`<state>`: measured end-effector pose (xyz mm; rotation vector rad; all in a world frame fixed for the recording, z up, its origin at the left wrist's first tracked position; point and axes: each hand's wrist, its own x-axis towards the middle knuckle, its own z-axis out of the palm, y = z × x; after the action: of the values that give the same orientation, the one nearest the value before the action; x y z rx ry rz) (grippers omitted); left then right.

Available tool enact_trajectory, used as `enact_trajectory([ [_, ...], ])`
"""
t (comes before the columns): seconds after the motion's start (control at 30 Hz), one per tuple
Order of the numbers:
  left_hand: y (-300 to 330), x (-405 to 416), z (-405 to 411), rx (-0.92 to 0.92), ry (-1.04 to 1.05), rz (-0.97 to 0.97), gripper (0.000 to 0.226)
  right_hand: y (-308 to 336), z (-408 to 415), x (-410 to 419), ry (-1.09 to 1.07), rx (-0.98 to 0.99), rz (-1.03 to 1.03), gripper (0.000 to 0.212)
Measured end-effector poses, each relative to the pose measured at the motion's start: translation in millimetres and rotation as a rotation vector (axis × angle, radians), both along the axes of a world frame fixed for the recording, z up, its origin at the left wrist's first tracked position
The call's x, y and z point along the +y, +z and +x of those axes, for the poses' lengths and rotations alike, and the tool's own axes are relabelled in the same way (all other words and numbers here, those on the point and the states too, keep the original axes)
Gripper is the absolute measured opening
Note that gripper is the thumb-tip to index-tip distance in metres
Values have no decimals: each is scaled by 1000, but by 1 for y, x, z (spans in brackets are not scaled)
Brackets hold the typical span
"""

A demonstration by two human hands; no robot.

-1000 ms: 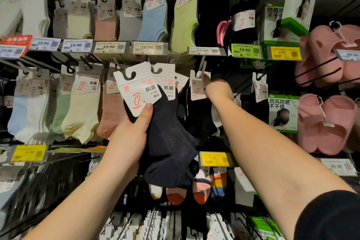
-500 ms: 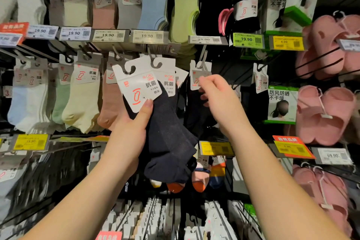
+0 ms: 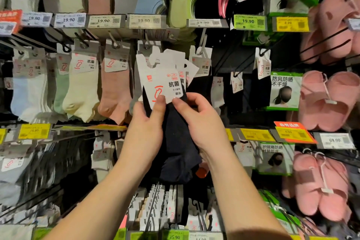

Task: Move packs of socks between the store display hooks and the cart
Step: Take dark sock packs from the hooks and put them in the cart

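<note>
navy sock packs [image 3: 175, 134], white header cards, held upright

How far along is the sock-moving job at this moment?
Done: a bunch of dark sock packs is off any hook, their white header cards fanned loose. In hand: the left hand and right hand both grip that bunch. Left: hanging or carting it; no cart is in view, so direction is unclear.

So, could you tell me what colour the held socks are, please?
Dark navy socks, nearly black; head view.
</note>
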<state>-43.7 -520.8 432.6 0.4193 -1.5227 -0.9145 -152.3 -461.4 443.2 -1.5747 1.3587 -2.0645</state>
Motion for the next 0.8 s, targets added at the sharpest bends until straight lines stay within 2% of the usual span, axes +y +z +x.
enact_trajectory([
  [0.1,-1,-5,-1,31,-18,27,45,-7,1,-5,45,-82,15,19],
  [0.17,-3,-6,0,34,-20,40,52,-11,2,-8,107,-160,17,28],
  [0.23,-5,-4,0,37,-19,55,49,-13,4,-10,148,-207,-1,32],
  [0.37,-10,-3,-1,54,22,65,28,-15,10,-6,183,-216,-58,21],
  [0.47,-11,-1,-1,94,0,83,41,-15,10,-5,176,-212,-71,39],
  [0.5,-12,0,-1,93,-1,85,45,-15,8,-5,197,-237,-71,37],
  [0.6,-13,-5,1,70,23,95,36,-14,1,-5,265,-332,-71,26],
  [0.7,-13,-12,3,75,28,110,38,-11,-4,-4,291,-377,-57,31],
  [0.8,-10,-13,7,93,130,92,25,-3,-12,0,274,-391,-71,21],
])
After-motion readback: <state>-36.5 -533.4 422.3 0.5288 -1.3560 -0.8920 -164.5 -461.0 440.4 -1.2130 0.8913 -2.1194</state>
